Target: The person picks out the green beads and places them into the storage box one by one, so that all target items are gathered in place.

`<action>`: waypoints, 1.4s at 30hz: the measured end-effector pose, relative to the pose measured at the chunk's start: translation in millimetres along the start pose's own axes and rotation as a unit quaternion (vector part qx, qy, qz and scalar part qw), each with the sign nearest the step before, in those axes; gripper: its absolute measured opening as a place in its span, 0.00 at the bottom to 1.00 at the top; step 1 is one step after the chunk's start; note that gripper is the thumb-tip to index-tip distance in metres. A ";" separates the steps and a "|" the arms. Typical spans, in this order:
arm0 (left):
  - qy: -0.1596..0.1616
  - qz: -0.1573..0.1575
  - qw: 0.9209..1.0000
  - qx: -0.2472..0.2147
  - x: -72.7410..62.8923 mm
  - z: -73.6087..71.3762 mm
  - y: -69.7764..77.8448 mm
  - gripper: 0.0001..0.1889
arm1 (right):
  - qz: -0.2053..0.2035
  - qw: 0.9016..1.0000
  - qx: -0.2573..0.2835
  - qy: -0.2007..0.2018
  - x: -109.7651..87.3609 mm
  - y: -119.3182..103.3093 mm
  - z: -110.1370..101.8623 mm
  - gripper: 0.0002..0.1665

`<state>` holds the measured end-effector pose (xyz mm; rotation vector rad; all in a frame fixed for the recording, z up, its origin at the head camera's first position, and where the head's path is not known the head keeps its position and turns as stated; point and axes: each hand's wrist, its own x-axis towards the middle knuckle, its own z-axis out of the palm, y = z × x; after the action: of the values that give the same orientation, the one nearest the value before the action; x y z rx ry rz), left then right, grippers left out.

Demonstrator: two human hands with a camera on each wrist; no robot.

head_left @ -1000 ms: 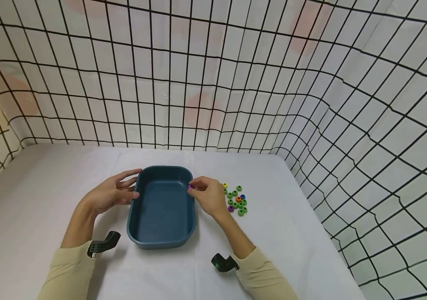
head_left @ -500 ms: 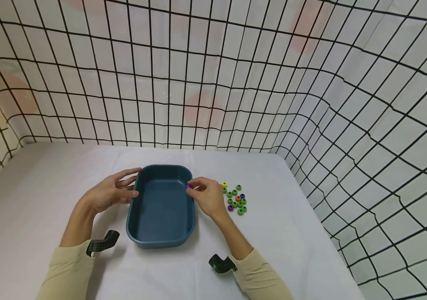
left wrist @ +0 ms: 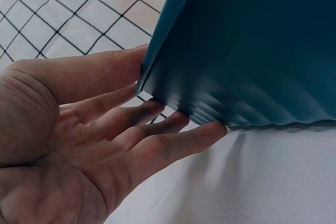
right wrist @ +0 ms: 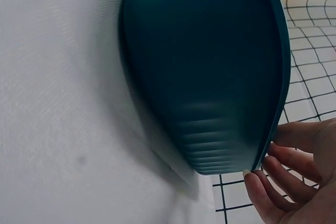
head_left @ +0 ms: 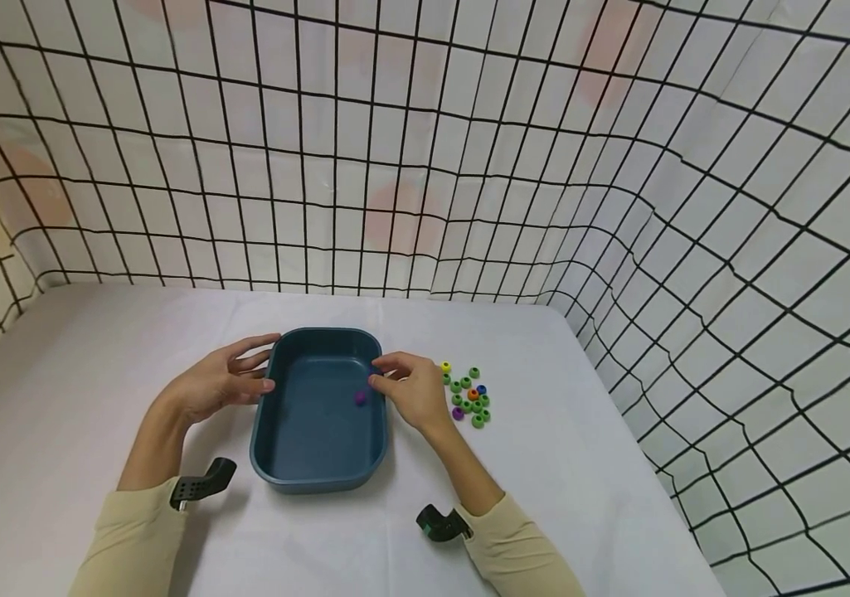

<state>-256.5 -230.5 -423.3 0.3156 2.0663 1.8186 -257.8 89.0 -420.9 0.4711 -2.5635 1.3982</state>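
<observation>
A dark blue rectangular tray [head_left: 320, 431] with rounded corners lies on the white cloth. My left hand [head_left: 219, 383] is at its left side. In the left wrist view the spread, fairly straight fingers [left wrist: 173, 142] touch the tray's outer wall, with the thumb up at the rim. My right hand [head_left: 415, 390] is at the right rim, thumb and forefinger reaching over the edge. A purple bead [head_left: 361, 398] shows inside the tray, just left of those fingertips. A faint purple patch shows at the fingertips themselves. In the right wrist view the tray's rim partly hides the fingertips.
Right of the tray lies a loose cluster of beads: several green beads [head_left: 478, 421], a yellow bead [head_left: 445, 366], an orange bead [head_left: 473, 395], a blue bead [head_left: 481, 389] and another purple bead [head_left: 458, 413]. Black grid netting [head_left: 335, 178] surrounds the table's back and sides.
The purple bead that the right thumb and forefinger pinched at the rim has been let go and now shows lower, inside the tray. Both hands have hardly moved.
</observation>
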 end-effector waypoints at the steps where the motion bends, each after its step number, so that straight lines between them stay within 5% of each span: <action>1: 0.000 0.000 1.000 -0.001 -0.1 -0.2 -0.1 0.48 | 0.001 1.000 0.000 -0.001 0.2 -0.3 -1.1 0.14; 12: 0.002 0.007 1.000 -0.002 0.1 -0.1 -1.6 0.48 | 0.036 0.999 0.006 0.038 8.8 5.9 -33.5 0.14; 27: 0.003 0.009 1.000 -0.005 0.4 1.0 -0.9 0.48 | 0.151 0.987 0.046 0.042 13.4 39.6 -93.9 0.21; 42: 0.004 0.002 1.000 -0.003 -0.8 0.6 -0.7 0.48 | 0.233 0.967 0.046 0.092 14.9 80.8 -102.6 0.20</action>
<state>-255.4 -230.3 -424.0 0.3132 2.0667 1.8307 -299.8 213.6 -424.2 -0.2631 -2.5604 1.6157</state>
